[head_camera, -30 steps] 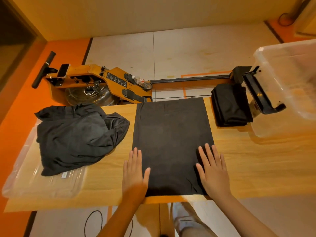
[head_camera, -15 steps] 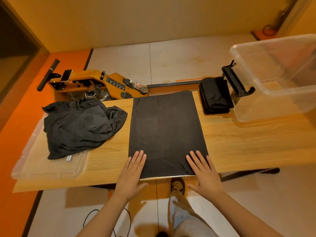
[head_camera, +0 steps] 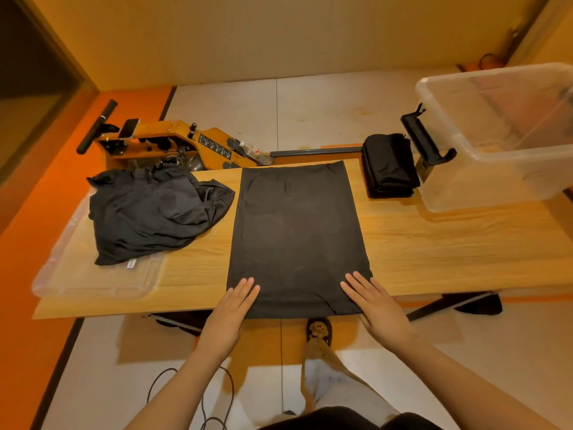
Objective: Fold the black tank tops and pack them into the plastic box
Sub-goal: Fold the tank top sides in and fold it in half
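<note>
1. Both hands slide back to the near hem, left hand (head_camera: 231, 305) and right hand (head_camera: 376, 305) flat, gripping nothing
2. Smoothed top (head_camera: 297, 237) lies on the table (head_camera: 449, 243) for folding; box (head_camera: 496, 169) waits right

wood table (head_camera: 434, 243) ctr | orange rowing mach. (head_camera: 173, 144) far L, behind table | bottle (head_camera: 254, 152) on mach. | slipper (head_camera: 319, 332) on floor, near

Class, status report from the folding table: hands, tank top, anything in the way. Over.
Left hand, right hand open, fingers flat on near corners of laid-out tank top. Folded stack beside plastic box, not packed. Unfolded pile at left, clear of the work.
</note>
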`<state>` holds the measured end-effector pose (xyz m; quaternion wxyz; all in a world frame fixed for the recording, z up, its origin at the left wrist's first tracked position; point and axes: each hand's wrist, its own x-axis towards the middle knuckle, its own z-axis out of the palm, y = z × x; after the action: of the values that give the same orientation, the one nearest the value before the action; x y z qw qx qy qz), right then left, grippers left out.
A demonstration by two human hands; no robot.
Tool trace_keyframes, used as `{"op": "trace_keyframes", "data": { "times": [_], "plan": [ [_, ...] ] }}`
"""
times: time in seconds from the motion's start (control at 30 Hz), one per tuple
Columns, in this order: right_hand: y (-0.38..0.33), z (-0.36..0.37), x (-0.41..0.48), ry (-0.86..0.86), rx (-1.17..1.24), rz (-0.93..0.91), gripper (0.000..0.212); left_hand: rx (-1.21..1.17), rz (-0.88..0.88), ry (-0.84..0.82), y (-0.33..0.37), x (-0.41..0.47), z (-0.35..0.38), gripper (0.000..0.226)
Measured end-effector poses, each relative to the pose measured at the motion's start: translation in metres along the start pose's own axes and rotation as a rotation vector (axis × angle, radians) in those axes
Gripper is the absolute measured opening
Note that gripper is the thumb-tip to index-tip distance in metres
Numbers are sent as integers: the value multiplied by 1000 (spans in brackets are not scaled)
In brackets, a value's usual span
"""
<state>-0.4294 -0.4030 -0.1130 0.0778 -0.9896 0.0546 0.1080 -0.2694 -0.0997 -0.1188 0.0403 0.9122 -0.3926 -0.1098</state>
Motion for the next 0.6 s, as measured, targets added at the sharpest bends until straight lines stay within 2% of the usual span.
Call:
{"op": "trace_keyframes", "data": {
  "times": [0.1, 0.13, 0.3, 0.37, 0.5, 0.6],
  "plan": [
    [-1, -14, -6, 35, 115, -17, 63, -175, 3, 14, -4, -8, -11, 76],
    [-2, -20, -9, 26, 162, -14, 57, -222, -12, 24, -4, -12, -16, 69],
    [-10, -48, -22, 103, 281, 89, 42, -329, -141, 75, -4, -29, -47, 47],
    [-14, -53, -26, 135, 303, 131, 39, -384, -167, 81, -5, -34, -57, 42],
    [-25, -62, -34, 204, 501, 198, 29, -568, -200, 126, -7, -43, -72, 36],
    [-31, -64, -40, 234, 588, 216, 28, -601, -214, 143, -10, -50, -78, 28]
  ]
}}
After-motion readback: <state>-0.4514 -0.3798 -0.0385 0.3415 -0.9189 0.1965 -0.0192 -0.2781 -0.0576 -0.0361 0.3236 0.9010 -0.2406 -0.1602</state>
